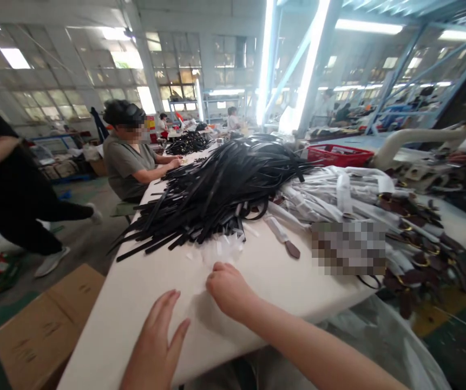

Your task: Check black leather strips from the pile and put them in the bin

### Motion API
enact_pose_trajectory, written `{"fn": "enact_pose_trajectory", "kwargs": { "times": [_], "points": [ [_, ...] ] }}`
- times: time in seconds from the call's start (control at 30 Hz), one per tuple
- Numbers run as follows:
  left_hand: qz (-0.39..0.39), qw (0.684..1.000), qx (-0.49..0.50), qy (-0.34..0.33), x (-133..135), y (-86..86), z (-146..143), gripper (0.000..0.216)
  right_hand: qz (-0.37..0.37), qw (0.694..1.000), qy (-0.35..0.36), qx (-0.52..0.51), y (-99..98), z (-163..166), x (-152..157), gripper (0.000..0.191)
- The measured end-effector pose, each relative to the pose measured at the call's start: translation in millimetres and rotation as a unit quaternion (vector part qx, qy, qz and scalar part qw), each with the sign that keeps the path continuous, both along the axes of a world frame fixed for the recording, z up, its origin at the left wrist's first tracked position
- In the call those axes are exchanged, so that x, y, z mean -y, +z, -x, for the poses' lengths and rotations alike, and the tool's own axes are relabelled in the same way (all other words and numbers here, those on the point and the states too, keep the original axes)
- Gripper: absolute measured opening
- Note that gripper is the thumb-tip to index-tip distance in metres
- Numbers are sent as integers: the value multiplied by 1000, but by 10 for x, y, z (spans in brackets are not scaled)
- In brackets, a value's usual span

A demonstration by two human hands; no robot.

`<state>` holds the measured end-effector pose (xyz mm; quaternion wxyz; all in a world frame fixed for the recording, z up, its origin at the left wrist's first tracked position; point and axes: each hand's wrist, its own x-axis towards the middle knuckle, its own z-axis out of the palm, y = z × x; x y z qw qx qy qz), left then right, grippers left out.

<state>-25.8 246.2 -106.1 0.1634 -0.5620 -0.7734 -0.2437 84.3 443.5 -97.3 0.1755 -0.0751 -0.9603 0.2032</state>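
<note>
The right hand (231,291) curls its fingers beside the white slips (222,249); I cannot tell whether they grip anything. The left hand (155,338), fingers parted, holds nothing over the surface (123,303). The slips lie loose against the black strips (220,184); a brisk sweep could scatter them, or snagging a strip could drag the heap.

The loose straps (224,179) are plain black, the wrapped straps (338,192) white with dark brown tips (293,249). The plastic scraps (221,250) are translucent white, the counter (285,287) a plain cream, the basket (338,156) bright red, the carton (40,336) tan with small dark markings.
</note>
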Motion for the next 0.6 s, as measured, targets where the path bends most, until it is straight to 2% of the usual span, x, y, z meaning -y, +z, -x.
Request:
{"fn": "enact_pose_trajectory", "kwargs": {
  "times": [0.1,0.17,0.2,0.23,0.3,0.33,0.37,0.43,0.5,0.53,0.6],
  "points": [
    [3,996,-2,-85,-385,26,-354,43,57,997,-36,-40,-86,-442,134,14],
    [3,983,26,-182,-529,51,-565,45,100,989,-85,-66,-146,-731,230,13],
    [-1,973,47,-227,-577,59,-650,45,150,980,-103,-84,-178,-860,269,13],
    [-8,963,71,-260,-613,61,-718,45,224,962,-111,-106,-211,-977,299,15],
    [-26,953,105,-283,-658,39,-803,44,398,899,-100,-153,-272,-1175,325,29],
    [-30,951,108,-288,-669,13,-821,42,466,864,-87,-167,-297,-1257,323,36],
    [-27,950,100,-294,-675,-23,-827,40,502,844,-73,-173,-317,-1327,312,40],
    [-14,947,72,-313,-669,-113,-815,35,482,858,-57,-170,-343,-1427,272,39],
    [-13,951,53,-306,-645,-212,-786,25,445,877,-74,-167,-356,-1464,221,34],
    [-17,957,53,-283,-628,-256,-767,22,446,874,-97,-167,-358,-1460,196,33],
    [-25,971,63,-230,-592,-327,-717,17,498,837,-150,-172,-349,-1418,149,38]
  ]
}}
